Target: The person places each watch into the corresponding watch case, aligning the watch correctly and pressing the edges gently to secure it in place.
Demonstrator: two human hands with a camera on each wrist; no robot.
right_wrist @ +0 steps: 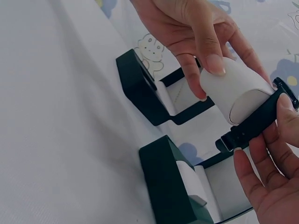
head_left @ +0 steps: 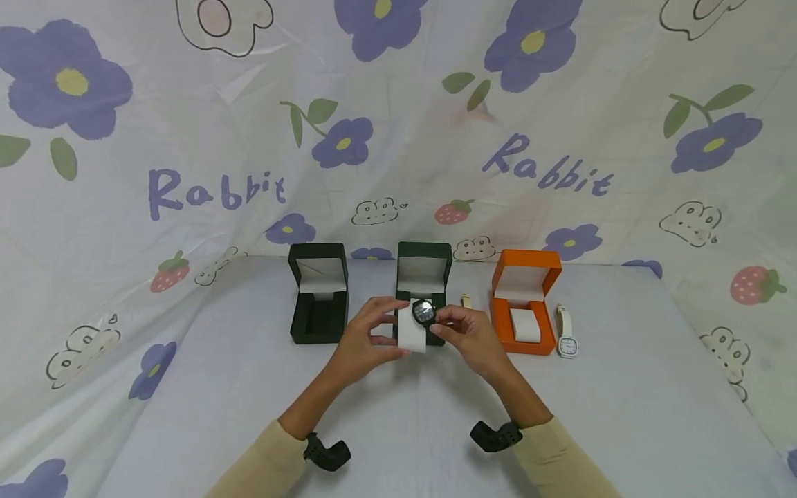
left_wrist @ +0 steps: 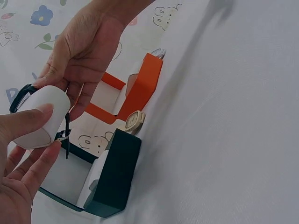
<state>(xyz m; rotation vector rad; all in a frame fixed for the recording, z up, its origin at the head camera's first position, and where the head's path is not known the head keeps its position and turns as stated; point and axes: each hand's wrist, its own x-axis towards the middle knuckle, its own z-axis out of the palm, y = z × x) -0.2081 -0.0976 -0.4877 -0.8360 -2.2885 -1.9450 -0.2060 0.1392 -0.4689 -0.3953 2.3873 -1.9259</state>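
Note:
My left hand (head_left: 372, 339) holds a white watch cushion (head_left: 411, 332) above the front of the middle dark green watch box (head_left: 425, 250). In the left wrist view, its thumb presses the cushion's side. My right hand (head_left: 468, 335) pinches a black watch (head_left: 425, 312) with a round dark face, at the cushion's right end. The right wrist view shows the watch's dark strap (right_wrist: 254, 122) running along that end, its buckle (right_wrist: 227, 141) near a fingertip. Whether the strap loops fully round the cushion I cannot tell. Some white material (right_wrist: 191, 182) shows inside the middle box.
An open dark box (head_left: 319, 318) stands left. On the right is an open orange box (head_left: 524, 339) with a white cushion (head_left: 525, 325) inside. A white watch (head_left: 566, 344) lies beside it; a gold watch (left_wrist: 135, 121) lies between the orange and middle boxes. Printed cloth (head_left: 398, 159) hangs behind.

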